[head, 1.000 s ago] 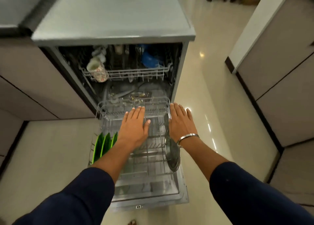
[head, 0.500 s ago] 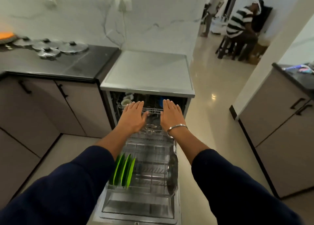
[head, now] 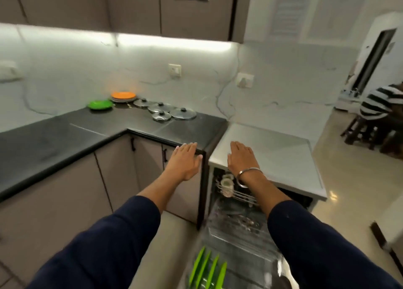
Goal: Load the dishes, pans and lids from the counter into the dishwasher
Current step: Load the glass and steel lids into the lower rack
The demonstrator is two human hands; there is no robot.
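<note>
**A:** What occupies the near foreground?

**B:** The pulled-out lower rack (head: pixel 244 253) of the open dishwasher (head: pixel 272 157), with four green plates (head: pixel 207 269) standing on edge in its left side. They are set upright between the tines, presumably so that spray can reach both faces. A steel item at the rack's right edge is too blurred to name.

**A:** And just beyond it?

**B:** The upper rack (head: pixel 237 193), which carries a patterned cup (head: pixel 226 185) towards its left end.

**A:** How are the hands disposed?

**B:** Both are empty and released, fingers straight, palms down. The left hand (head: pixel 185 161) is at the corner of the black counter (head: pixel 65 140); the right hand (head: pixel 242 157), with a metal bangle (head: pixel 245 177) at the wrist, is over the dishwasher's pale top. Whether either touches the surface cannot be told. Nothing is carried, which suggests a reach for the next item.

**A:** Where does the remaining load lie?

**B:** At the counter's far end, against the wall and well apart from both hands: four glass lids (head: pixel 165 110) with black knobs, clustered flat; a green plate (head: pixel 100 104) to their left; and an orange plate (head: pixel 123 95) topping a small stack behind.

**A:** And in the background?

**B:** A seated person in a striped top (head: pixel 379 103), at far right.
</note>
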